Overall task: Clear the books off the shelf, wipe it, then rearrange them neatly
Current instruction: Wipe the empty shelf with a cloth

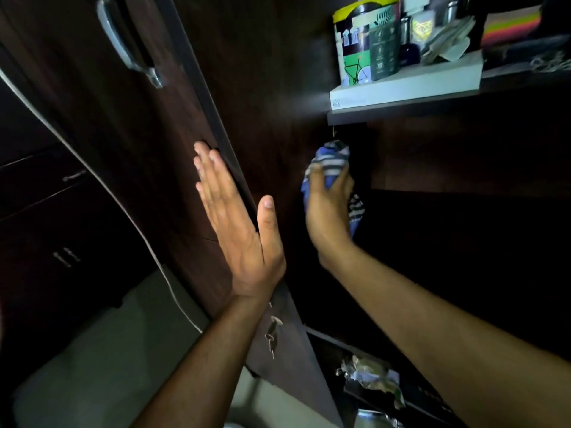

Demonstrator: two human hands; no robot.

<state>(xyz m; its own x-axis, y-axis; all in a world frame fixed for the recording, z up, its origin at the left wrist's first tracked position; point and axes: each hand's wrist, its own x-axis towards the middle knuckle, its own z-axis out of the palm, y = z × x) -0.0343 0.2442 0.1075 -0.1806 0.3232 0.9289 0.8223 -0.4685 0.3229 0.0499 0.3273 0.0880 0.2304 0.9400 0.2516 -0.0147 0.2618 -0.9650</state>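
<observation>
My left hand (pixel 238 223) lies flat with straight fingers against the edge of the open dark wooden cupboard door (pixel 148 143). My right hand (pixel 329 214) grips a blue cloth with white and grey stripes (pixel 330 160), bunched up inside the dark cupboard compartment just under the grey shelf board (pixel 401 109). The cloth's tail hangs down behind my wrist. No books show in the dark compartment in front of me.
On the shelf above stand a white box (pixel 404 83), a printed tin (pixel 355 47), a dark green carton (pixel 383 47) and coloured paper (pixel 509 26). A lower compartment holds crumpled wrappers (pixel 370 378). Keys (pixel 272 335) hang from the door lock. A metal handle (pixel 129 41) sits on the door.
</observation>
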